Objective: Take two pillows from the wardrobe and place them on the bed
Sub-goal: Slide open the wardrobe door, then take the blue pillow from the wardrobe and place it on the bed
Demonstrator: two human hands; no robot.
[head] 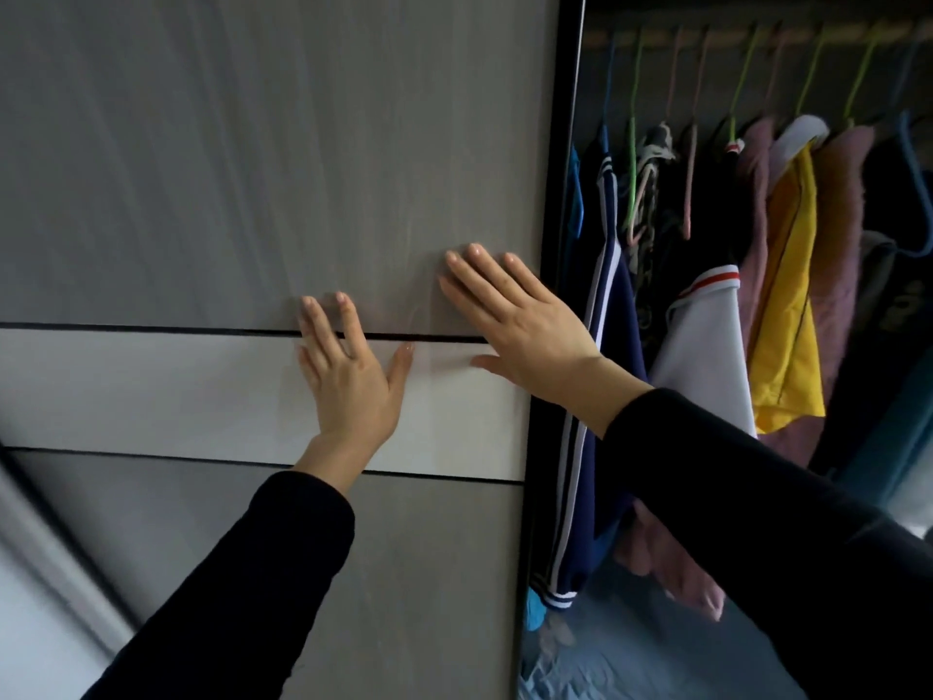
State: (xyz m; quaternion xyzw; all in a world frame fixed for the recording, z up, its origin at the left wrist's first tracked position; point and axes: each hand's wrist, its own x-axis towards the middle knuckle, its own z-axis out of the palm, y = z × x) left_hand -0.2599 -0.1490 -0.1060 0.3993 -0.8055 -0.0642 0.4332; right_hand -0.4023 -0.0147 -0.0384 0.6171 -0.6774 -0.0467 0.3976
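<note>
A grey sliding wardrobe door with a white band across its middle fills the left of the view. My left hand lies flat on the white band, fingers spread. My right hand presses flat on the door close to its black right edge. Both hands hold nothing. To the right the wardrobe stands open, with clothes hanging inside. Pale blue fabric lies at the bottom of the open part; I cannot tell whether it is a pillow.
Coloured hangers hang from a rail at the top right. A navy striped jacket, a white shirt and a yellow garment hang in the opening. A pale frame edge runs along the lower left.
</note>
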